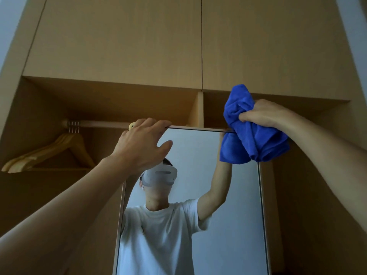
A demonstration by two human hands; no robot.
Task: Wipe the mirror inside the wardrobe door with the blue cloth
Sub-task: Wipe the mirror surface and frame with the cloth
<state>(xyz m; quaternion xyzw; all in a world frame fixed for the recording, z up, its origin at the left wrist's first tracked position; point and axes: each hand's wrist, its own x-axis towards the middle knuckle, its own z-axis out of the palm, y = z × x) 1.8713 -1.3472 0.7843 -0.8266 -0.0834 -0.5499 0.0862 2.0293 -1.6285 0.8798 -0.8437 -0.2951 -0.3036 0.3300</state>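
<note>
The right hand [262, 114] clenches the blue cloth [248, 135] with curled fingers, the thumb pressed into its middle. The cloth is bright blue and soft-looking, crumpled in a thick bunch with deep folds. One end stands up above the grip and the bigger part hangs under it, over the top right corner of the mirror [228, 215].

The mirror is tall and narrow with a thin pale frame. Its glass reflects a person in a white T-shirt with one arm raised.

The left hand [142, 144] grasps the top edge of the mirror near its left corner, fingers hooked over the edge and the thumb in front of the glass. To the left of this grip, wooden hangers [59, 151] hang on a rail [99, 124].
</note>
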